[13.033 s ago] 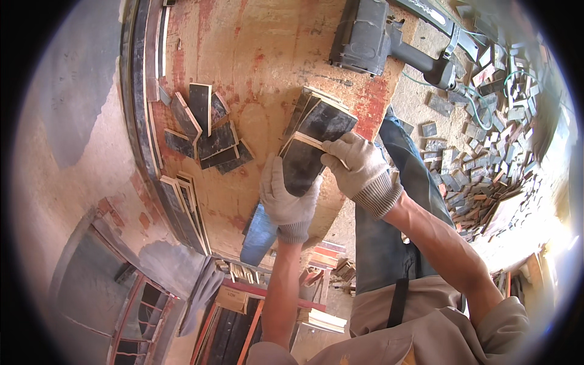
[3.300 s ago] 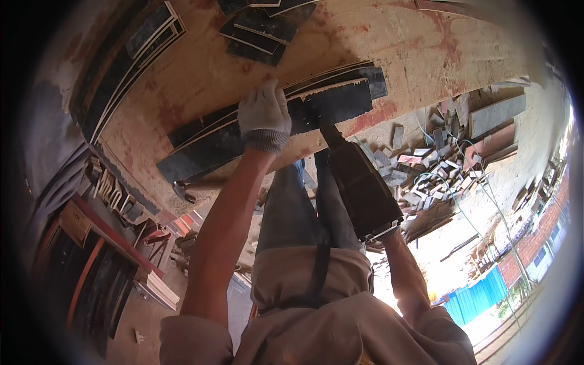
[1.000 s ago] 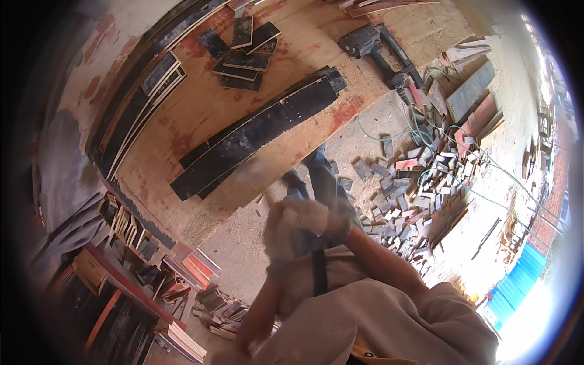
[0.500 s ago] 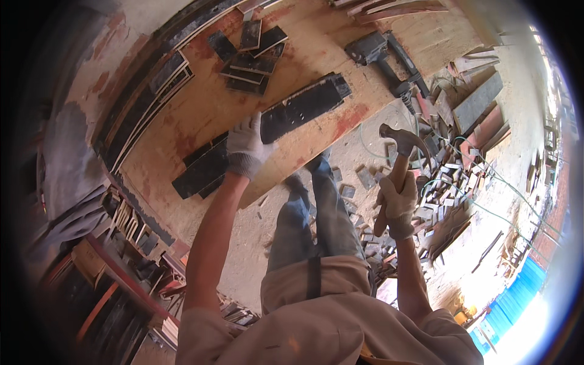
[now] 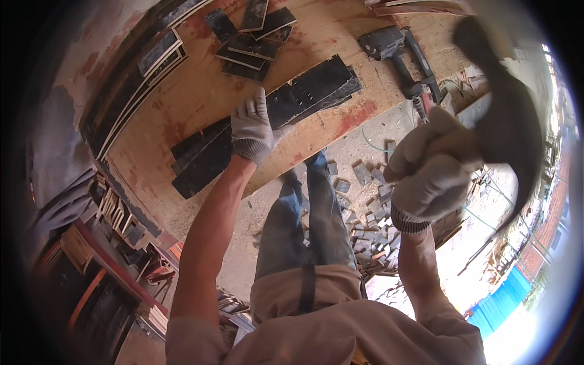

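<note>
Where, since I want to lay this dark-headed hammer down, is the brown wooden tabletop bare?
Bare brown wooden tabletop shows between the loose black rectangular blocks and the dark grey handled tool, and between the stacked dark strips and the long black boards. Crowded: the blocks, and where the white-gloved left hand rests on the boards.

On the workbench (image 5: 201,85), under the left hand (image 5: 251,125), overlapping boards (image 5: 310,91); beyond them, piled blocks (image 5: 246,45); to their right, a nail gun (image 5: 383,42); along the bench's left side, strips (image 5: 159,55); far right, a hammer (image 5: 511,112) in the right hand (image 5: 432,167); on the floor, right of the legs (image 5: 331,225), scattered offcuts (image 5: 371,243)
</note>
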Action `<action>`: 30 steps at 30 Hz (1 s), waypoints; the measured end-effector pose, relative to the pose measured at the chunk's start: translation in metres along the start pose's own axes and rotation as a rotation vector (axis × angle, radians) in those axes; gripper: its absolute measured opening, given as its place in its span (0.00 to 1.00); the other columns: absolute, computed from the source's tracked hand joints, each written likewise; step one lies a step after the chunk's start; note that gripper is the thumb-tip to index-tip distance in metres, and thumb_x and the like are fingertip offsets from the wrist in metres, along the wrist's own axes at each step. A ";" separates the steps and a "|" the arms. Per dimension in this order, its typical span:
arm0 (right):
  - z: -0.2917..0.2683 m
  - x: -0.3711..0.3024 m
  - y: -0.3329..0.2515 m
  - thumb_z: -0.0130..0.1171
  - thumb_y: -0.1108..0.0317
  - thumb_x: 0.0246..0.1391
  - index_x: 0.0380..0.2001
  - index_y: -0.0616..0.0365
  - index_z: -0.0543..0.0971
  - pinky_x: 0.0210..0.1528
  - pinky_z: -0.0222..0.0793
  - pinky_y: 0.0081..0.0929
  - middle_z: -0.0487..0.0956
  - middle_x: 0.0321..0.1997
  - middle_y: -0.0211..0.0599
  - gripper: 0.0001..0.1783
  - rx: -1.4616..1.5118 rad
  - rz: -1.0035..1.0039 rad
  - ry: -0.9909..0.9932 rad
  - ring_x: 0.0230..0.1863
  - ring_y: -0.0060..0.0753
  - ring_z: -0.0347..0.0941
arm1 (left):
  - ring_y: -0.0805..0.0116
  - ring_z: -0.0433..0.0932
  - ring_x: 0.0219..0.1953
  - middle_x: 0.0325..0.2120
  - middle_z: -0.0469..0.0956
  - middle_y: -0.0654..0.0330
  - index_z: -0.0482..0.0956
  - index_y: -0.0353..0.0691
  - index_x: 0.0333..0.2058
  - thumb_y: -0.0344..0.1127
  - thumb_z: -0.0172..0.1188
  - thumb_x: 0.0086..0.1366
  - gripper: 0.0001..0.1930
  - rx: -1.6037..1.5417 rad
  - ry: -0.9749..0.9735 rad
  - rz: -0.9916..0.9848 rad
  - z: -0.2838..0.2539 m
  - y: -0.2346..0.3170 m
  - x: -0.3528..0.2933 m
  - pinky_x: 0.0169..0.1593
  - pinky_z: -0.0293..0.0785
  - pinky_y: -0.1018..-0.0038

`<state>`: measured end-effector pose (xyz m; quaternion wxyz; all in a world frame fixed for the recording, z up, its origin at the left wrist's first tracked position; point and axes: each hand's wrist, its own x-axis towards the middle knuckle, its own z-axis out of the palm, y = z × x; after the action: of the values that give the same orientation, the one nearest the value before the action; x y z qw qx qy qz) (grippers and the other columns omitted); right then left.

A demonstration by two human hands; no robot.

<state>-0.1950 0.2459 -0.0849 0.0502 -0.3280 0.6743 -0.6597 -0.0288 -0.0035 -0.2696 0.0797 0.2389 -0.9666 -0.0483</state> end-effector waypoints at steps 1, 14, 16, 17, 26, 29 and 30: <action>-0.003 0.001 0.017 0.58 0.65 0.68 0.33 0.58 0.78 0.22 0.70 0.19 0.75 0.29 0.34 0.09 0.125 0.013 -0.138 0.25 0.21 0.73 | 0.45 0.76 0.50 0.52 0.74 0.43 0.51 0.25 0.77 0.78 0.71 0.50 0.73 -0.003 -0.001 -0.006 0.000 0.000 0.001 0.54 0.74 0.47; 0.042 0.019 0.062 0.54 0.61 0.76 0.41 0.65 0.80 0.25 0.73 0.36 0.79 0.27 0.41 0.16 -0.289 -0.165 -0.236 0.24 0.38 0.77 | 0.47 0.75 0.45 0.52 0.74 0.42 0.51 0.24 0.76 0.76 0.70 0.53 0.70 -0.008 -0.042 -0.016 -0.005 0.002 0.002 0.50 0.75 0.49; 0.063 0.016 0.076 0.53 0.56 0.76 0.36 0.65 0.78 0.20 0.68 0.35 0.76 0.21 0.41 0.21 -0.384 -0.200 -0.283 0.19 0.37 0.73 | 0.48 0.75 0.45 0.51 0.74 0.42 0.52 0.23 0.76 0.76 0.70 0.52 0.70 -0.029 0.024 0.002 -0.001 0.001 0.005 0.49 0.75 0.49; 0.068 0.017 0.078 0.53 0.54 0.76 0.34 0.65 0.77 0.17 0.66 0.36 0.75 0.18 0.42 0.23 -0.561 -0.068 -0.366 0.16 0.36 0.71 | 0.48 0.75 0.45 0.51 0.74 0.42 0.52 0.23 0.76 0.76 0.70 0.52 0.70 -0.013 0.059 0.009 -0.001 0.001 0.006 0.49 0.75 0.49; 0.041 0.003 0.063 0.56 0.55 0.75 0.37 0.64 0.79 0.22 0.72 0.36 0.80 0.26 0.44 0.20 -0.306 -0.209 -0.449 0.20 0.39 0.75 | 0.46 0.76 0.48 0.50 0.75 0.42 0.54 0.23 0.75 0.75 0.71 0.52 0.69 0.000 -0.076 -0.033 -0.010 0.004 0.004 0.53 0.75 0.49; 0.062 -0.010 0.088 0.61 0.54 0.72 0.45 0.64 0.80 0.21 0.74 0.40 0.82 0.32 0.48 0.20 -0.728 -0.023 -0.563 0.21 0.46 0.78 | 0.47 0.76 0.48 0.49 0.75 0.43 0.53 0.24 0.76 0.76 0.70 0.52 0.70 0.014 0.049 0.010 -0.005 0.000 0.005 0.53 0.74 0.50; 0.059 -0.012 0.089 0.61 0.53 0.73 0.44 0.64 0.80 0.21 0.74 0.40 0.82 0.32 0.48 0.20 -0.794 0.135 -0.600 0.20 0.45 0.79 | 0.47 0.76 0.48 0.49 0.75 0.43 0.53 0.24 0.76 0.77 0.70 0.52 0.70 -0.023 0.058 0.030 -0.003 -0.001 0.005 0.53 0.75 0.50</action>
<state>-0.1902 0.1938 -0.1784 0.1559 -0.4528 0.8488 -0.2243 -0.0322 -0.0073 -0.2657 0.1111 0.2247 -0.9667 -0.0512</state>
